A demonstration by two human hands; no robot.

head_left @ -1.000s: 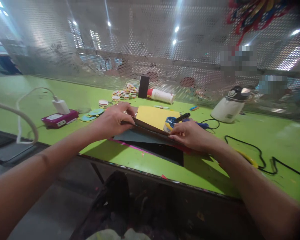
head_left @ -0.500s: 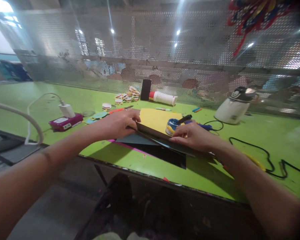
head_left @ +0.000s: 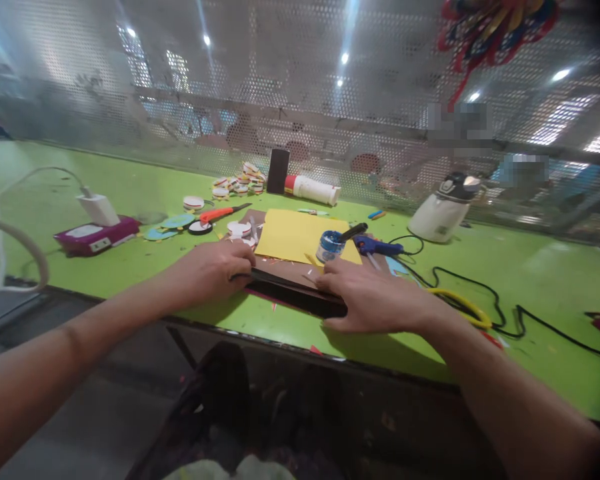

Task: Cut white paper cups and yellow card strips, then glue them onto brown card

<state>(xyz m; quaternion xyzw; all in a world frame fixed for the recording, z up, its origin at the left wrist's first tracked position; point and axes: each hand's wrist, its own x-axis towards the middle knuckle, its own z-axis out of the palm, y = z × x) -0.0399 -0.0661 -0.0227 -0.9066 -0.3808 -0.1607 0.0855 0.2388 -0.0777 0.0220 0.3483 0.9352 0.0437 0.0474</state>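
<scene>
My left hand [head_left: 223, 270] is closed on the left end of a stack of black paper [head_left: 293, 295] at the table's front. A thin pink edge shows under the stack. My right hand [head_left: 367, 293] grips the stack's right end, thumb on the near side and fingers on the far side. Just beyond lies a brown board [head_left: 285, 272] with paper scraps on it. On the board are a yellow sheet [head_left: 293, 235] and an open jar of blue paint [head_left: 329, 247], with a black handle [head_left: 354, 231] sticking out of it. The jar stands close to my right fingers.
Left of the board lie orange-handled scissors [head_left: 217, 215], round white pieces [head_left: 239, 229] and a purple power strip [head_left: 100, 235]. A phone [head_left: 279, 171] and a white tube [head_left: 315, 190] are at the back. Rightward are a blue glue gun [head_left: 380, 247], its black cord, and a kettle [head_left: 443, 210].
Both hands have drawn the black paper nearer and lower, lining the sheets up into a narrower stack. The right hand has moved around its right end. The camera view has shifted slightly.
</scene>
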